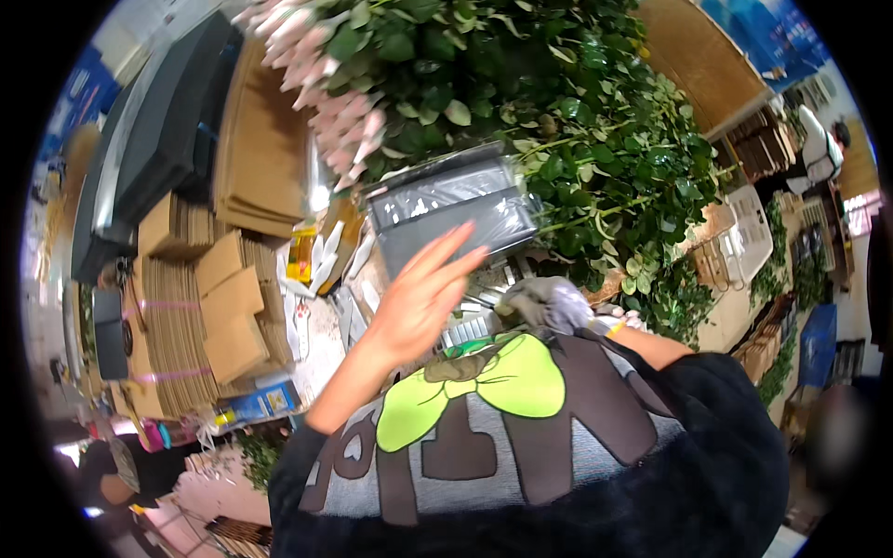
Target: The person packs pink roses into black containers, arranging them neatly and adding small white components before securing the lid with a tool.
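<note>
Stacks of flattened cardboard boxes [200,307] and a long dark machine [153,139] fill the left of a busy packing room, while a thick mass of green rose stems and leaves [595,139] with pale pink buds [321,88] spreads over the counter [321,339] ahead. On the counter lie white slips and a yellow packet [302,256]. The person's left hand [419,293] is raised, fingers stretched out nearly flat, resting against the lower edge of a bundle of dark grey plastic sleeves [451,209] in clear wrap, held up before the foliage. The right hand [549,305], in a grey glove, is curled closed low beside the leaves; what it grips cannot be told. Far right, another person [819,149] stands by shelves.
</note>
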Motion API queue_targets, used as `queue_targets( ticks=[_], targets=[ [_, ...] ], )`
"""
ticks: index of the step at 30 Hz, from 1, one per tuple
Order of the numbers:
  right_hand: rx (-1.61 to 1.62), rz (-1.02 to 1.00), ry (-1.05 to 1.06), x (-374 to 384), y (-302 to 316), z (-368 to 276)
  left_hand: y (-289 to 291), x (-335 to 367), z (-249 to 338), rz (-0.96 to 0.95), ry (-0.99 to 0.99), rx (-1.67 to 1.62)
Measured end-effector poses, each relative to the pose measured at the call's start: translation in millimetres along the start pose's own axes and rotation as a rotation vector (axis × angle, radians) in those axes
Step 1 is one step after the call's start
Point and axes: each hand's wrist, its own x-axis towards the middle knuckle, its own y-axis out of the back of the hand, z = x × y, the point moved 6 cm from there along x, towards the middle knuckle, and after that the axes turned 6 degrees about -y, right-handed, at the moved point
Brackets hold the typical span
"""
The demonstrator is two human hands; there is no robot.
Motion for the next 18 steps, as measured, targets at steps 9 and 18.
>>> queue_targets(
  ticks=[9,18],
  targets=[
    [0.075,0.81,0.189,12.3,89.7,-5.7,-35.7,247.2,-156.8,-0.652,0.939,0.089],
    [0.113,0.562,0.167,4.2,63.2,56.2,-63.2,274.0,-164.8,-0.916,0.725,0.439]
  ],
)
